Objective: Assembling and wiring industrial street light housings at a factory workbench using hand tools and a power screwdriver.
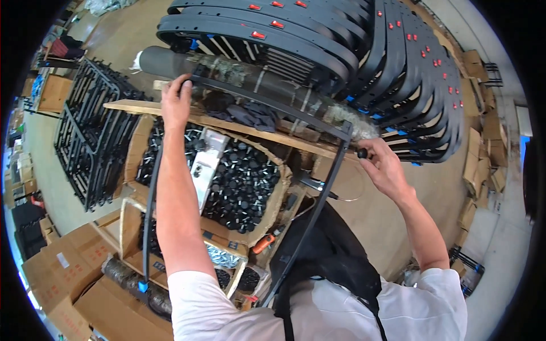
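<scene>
A black metal frame (267, 101) of square tube lies across a wooden plank (250, 128) in front of me. My left hand (176, 102) has its fingers closed round the frame's far left corner. Near the far right corner, my right hand (384, 167) pinches a small black round-headed foot (362, 153) between thumb and fingers. Any shank on it is hidden. Between my arms, a cardboard box (278, 190) holds many black-headed feet (242, 184) with silver threaded shanks. A pale metal piece (206, 167) lies on top of them.
Stacked black curved panels (318, 34) with red tabs fill the far side. Black metal frames (99, 125) stand at left. An orange-handled tool (263, 244) lies beside the box, and cardboard cartons (68, 261) sit at lower left. Dark cloth (244, 113) rests behind the plank.
</scene>
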The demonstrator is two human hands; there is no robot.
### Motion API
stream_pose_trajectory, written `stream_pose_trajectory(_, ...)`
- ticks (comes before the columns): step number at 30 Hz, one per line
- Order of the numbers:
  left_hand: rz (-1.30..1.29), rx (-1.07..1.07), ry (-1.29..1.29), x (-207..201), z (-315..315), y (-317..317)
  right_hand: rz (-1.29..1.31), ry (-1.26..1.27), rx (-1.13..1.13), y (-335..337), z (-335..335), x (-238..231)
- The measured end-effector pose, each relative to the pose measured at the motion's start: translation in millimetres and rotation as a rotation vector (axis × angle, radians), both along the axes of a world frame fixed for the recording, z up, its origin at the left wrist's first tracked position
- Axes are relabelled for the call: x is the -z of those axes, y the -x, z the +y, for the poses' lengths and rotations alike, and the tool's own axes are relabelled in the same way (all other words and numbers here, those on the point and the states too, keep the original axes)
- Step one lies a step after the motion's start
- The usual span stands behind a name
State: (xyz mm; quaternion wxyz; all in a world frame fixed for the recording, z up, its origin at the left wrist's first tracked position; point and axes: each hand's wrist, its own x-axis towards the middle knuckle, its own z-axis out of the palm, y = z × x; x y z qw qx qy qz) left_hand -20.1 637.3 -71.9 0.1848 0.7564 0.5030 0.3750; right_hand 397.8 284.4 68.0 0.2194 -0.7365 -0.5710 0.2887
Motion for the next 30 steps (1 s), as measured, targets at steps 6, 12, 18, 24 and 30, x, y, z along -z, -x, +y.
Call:
stream_pose_trajectory(6,-0.290,-0.138,0.162,6.7,-1.5,-5.7,-0.120,-0.040,-0.129,-6.6,10.4,15.2)
stream_pose_trajectory(12,-0.260,-0.057,0.215,7.0,0.5,-5.0,-0.166,-0.003,-0.266,-2.7,18.0,28.4)
stream_pose_trajectory(18,-0.181,0.004,0.154,8.6,5.5,7.7,-0.350,0.030,-0.321,9.5,27.4,22.3)
stream_pose_trajectory(24,-0.138,-0.121,0.274,-11.0,-3.1,-12.4,-0.535,0.067,-0.275,12.7,33.1,26.8)
stream_pose_trajectory(30,-0.218,-0.117,0.231,-3.8,-3.6,-6.1,-0.592,0.147,-0.208,17.4,44.5,34.5)
